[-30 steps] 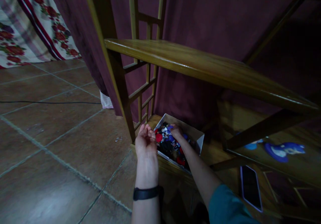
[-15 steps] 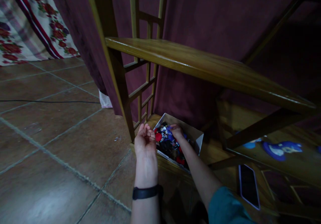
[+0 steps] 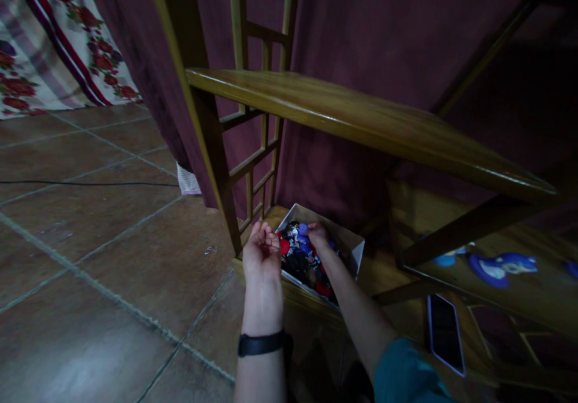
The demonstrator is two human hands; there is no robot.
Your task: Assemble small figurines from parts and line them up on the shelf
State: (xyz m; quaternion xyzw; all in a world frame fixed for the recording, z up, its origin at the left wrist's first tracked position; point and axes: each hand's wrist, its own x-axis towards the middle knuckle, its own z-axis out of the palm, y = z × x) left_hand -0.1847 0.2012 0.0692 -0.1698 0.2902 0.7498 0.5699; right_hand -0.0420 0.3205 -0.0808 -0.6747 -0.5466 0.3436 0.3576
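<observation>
A white-edged cardboard box (image 3: 356, 258) stands on the lowest wooden shelf, full of small items in red, blue, black and white, too small to name singly. My right hand (image 3: 318, 236) reaches into it, fingers closed on a small purple-blue piece (image 3: 303, 230). Just left of the box, my left hand (image 3: 262, 249) is turned palm up with fingers loosely curled and nothing visible in it. A dark band (image 3: 261, 344) circles the left wrist.
A wooden shelf board (image 3: 361, 114) juts out above the box, joined to an upright post (image 3: 208, 144). To the right are a phone (image 3: 445, 334) and a blue-and-white figure (image 3: 502, 267). A black cable (image 3: 90, 183) runs along the tiled floor.
My right hand has lifted slightly, and the purple-blue piece now shows more plainly at its fingertips. My left hand stays palm up in nearly the same place.
</observation>
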